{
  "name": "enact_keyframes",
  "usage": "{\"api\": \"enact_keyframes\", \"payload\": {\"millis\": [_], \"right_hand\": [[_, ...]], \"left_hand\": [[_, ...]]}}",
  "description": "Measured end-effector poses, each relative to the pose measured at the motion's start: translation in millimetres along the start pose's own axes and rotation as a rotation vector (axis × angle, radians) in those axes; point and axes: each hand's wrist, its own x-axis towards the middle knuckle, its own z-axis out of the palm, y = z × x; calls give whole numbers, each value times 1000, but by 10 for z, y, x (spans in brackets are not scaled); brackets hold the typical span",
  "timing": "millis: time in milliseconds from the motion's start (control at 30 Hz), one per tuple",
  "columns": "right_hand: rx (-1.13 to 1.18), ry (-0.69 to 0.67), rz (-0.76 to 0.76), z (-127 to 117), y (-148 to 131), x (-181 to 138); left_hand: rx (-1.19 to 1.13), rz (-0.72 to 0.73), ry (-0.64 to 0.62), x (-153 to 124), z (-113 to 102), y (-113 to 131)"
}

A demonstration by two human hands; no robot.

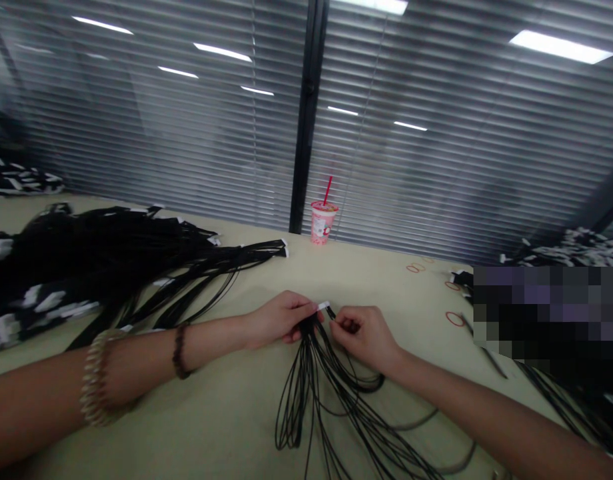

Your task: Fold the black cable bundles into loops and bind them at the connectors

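Note:
A bundle of thin black cables (331, 373) fans out over the table in front of me. My left hand (289, 317) is closed around its upper end, thumb on top. A small white connector (324, 305) sticks out just beyond that thumb. Close on its right, my right hand (364, 333) has thumb and forefinger pinched together at a short black wire end (330, 312) beside the connector. The fingers hide part of that wire end. Below the hands the cables hang in loops, some passing under my right forearm.
A large heap of black cables with white connectors (126, 260) covers the table's left side. More cables (546, 393) lie at the right, partly blurred out. Rubber bands (455, 319) lie right of my hands. A pink cup with a straw (323, 223) stands at the back by window blinds (436, 173).

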Motion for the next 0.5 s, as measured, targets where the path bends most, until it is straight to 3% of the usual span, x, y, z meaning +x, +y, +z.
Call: {"api": "enact_keyframes", "payload": {"millis": [500], "right_hand": [[-160, 7, -138, 26, -36, 9]], "left_hand": [[115, 19, -35, -17, 8, 10]]}}
